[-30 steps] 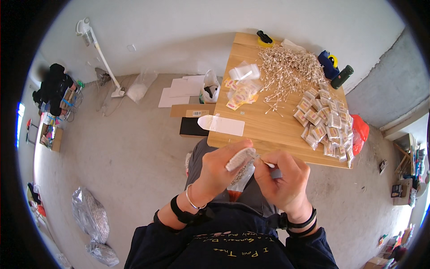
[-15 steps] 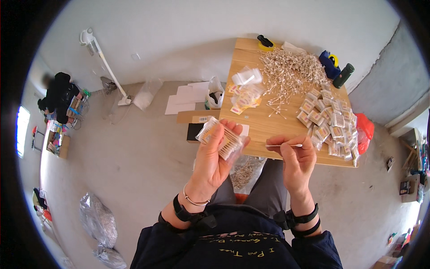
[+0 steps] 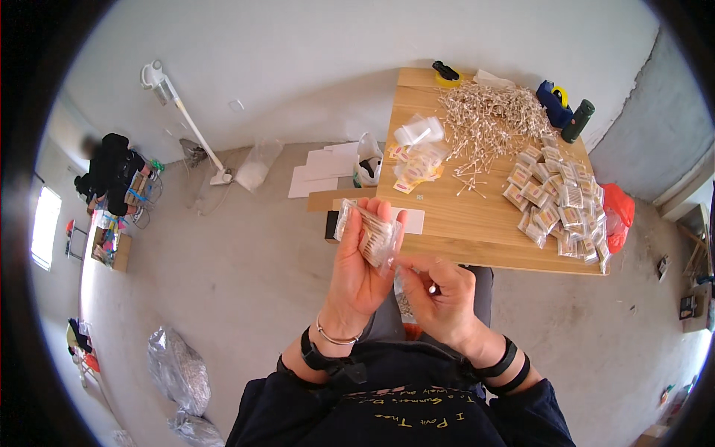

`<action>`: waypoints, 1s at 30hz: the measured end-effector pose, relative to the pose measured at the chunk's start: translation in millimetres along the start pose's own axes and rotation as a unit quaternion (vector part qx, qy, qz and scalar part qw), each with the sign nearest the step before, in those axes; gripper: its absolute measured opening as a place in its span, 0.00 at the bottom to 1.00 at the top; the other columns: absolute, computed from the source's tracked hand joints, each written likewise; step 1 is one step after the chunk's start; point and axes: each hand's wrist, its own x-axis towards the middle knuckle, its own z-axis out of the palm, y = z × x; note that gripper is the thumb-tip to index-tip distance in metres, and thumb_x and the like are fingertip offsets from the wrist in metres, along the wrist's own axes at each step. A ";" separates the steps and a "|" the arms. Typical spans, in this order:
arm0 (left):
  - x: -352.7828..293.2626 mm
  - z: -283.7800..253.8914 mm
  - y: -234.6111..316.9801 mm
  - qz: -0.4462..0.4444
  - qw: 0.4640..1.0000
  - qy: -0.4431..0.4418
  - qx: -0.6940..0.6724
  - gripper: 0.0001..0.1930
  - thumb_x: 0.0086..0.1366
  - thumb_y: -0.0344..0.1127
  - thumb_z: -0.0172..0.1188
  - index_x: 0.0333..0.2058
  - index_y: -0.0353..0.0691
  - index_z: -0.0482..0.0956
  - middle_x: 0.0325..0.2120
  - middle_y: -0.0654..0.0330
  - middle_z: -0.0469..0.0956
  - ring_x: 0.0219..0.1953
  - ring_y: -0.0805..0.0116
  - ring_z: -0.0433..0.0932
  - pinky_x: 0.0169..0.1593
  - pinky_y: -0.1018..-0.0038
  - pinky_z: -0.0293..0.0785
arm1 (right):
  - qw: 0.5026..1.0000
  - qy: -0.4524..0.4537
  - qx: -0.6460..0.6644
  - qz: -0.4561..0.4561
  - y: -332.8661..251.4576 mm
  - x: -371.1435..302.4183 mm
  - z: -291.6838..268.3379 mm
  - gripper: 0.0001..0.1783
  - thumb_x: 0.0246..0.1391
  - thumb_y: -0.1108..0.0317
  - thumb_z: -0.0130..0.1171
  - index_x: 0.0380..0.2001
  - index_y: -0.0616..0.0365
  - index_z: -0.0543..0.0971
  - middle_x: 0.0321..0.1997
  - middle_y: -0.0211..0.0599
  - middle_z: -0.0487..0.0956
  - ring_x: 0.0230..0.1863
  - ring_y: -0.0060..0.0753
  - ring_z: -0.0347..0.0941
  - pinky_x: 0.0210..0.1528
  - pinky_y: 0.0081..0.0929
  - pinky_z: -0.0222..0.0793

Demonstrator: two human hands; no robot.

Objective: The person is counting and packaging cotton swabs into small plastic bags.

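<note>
My left hand [image 3: 359, 276] is closed around a clear plastic packet of cotton swabs [image 3: 378, 237], held tilted over my lap. Just right of it, my right hand [image 3: 441, 298] pinches a single cotton swab [image 3: 433, 288], one white tip poking out between the fingers. The right fingertips are at the packet's lower right edge; whether they grip the plastic too I cannot make out. Ahead on the wooden table [image 3: 447, 232] lies a big heap of loose cotton swabs [image 3: 495, 115]. Filled swab packets [image 3: 555, 197] are piled on its right side.
Flat packet sleeves [image 3: 417, 164] and white plastic pieces [image 3: 419, 130] lie on the table's left. A dark bottle [image 3: 578, 121] and tape [image 3: 449, 77] stand at the back. A red bag [image 3: 617, 216] is beside the table. A stick vacuum [image 3: 182, 119] leans on the wall; a person [image 3: 112, 175] works far left.
My right hand has moved left and down from over the table edge to the packet, still pinching the swab. My left hand keeps the packet. The view has shifted slightly.
</note>
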 end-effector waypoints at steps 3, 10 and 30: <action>1.1 -5.4 -0.9 0.021 0.999 -0.032 0.009 0.11 0.68 0.39 0.49 0.44 0.42 0.70 0.44 0.63 0.75 0.49 0.70 0.74 0.62 0.65 0.63 | 0.999 0.042 -0.014 -0.030 1.3 -1.6 11.1 0.07 0.48 0.78 0.61 0.34 0.62 0.78 0.17 0.29 0.72 0.17 0.13 0.64 0.19 0.13 0.59; 2.0 -1.6 -5.9 0.057 0.996 -0.035 0.054 0.11 0.67 0.40 0.49 0.44 0.42 0.69 0.43 0.64 0.73 0.49 0.72 0.73 0.62 0.66 0.61 | 0.997 0.064 -0.030 0.041 0.0 -4.7 16.0 0.09 0.47 0.74 0.64 0.32 0.62 0.77 0.12 0.22 0.65 0.14 0.10 0.56 0.16 0.13 0.51; 4.0 -1.2 -20.0 0.154 0.971 -0.037 0.176 0.15 0.64 0.40 0.55 0.45 0.40 0.68 0.44 0.62 0.71 0.51 0.67 0.70 0.56 0.70 0.68 | 0.985 0.110 0.060 0.117 10.4 2.2 15.9 0.07 0.50 0.73 0.62 0.29 0.64 0.75 0.14 0.29 0.72 0.17 0.12 0.63 0.19 0.14 0.58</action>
